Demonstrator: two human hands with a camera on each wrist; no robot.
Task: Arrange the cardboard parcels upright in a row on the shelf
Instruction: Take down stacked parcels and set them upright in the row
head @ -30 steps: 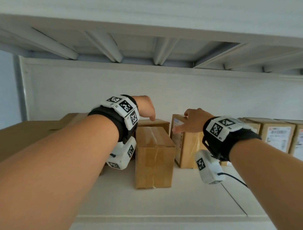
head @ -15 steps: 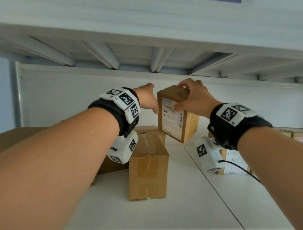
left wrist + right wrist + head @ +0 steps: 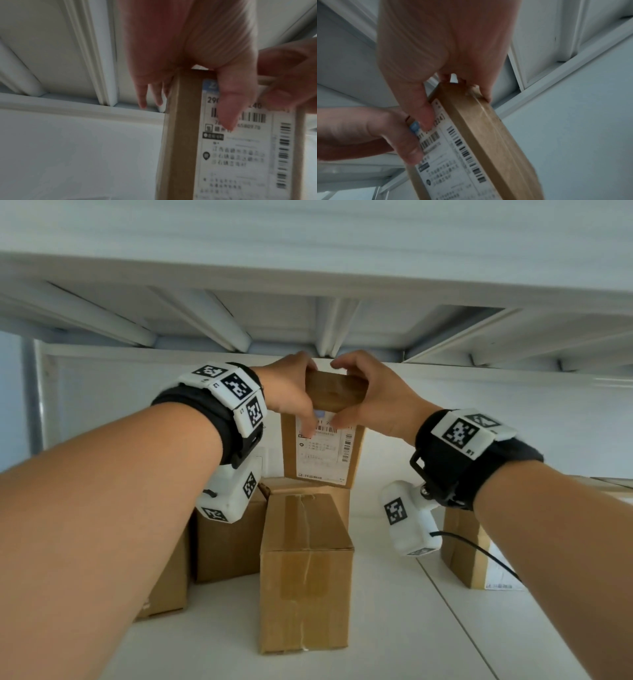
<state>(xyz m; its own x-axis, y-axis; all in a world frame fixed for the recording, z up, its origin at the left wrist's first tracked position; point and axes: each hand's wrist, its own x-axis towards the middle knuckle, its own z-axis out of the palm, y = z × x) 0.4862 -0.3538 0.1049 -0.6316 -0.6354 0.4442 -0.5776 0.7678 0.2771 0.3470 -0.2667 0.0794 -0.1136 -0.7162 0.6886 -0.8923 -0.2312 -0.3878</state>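
A labelled cardboard parcel [image 3: 322,450] hangs upright in the air above the shelf [image 3: 394,611], its white shipping label facing me. My left hand [image 3: 287,392] and right hand [image 3: 373,395] grip its top end from either side, thumbs pressed on the label. The left wrist view shows the parcel [image 3: 231,148] with my left hand's thumb on the barcode. The right wrist view shows the same parcel [image 3: 479,142] tilted, held by my right hand [image 3: 436,81]. A plain taped parcel [image 3: 305,570] lies below, end towards me.
More cardboard boxes [image 3: 229,542] stand at the left behind my forearm, and another labelled box [image 3: 472,556] sits at the right. The ribbed underside of the upper shelf [image 3: 308,320] is close above my hands. White back wall [image 3: 513,422] behind.
My right hand lifted the labelled parcel off the shelf and raised it higher. My left hand came over and now grips its top too. The label has turned to face me.
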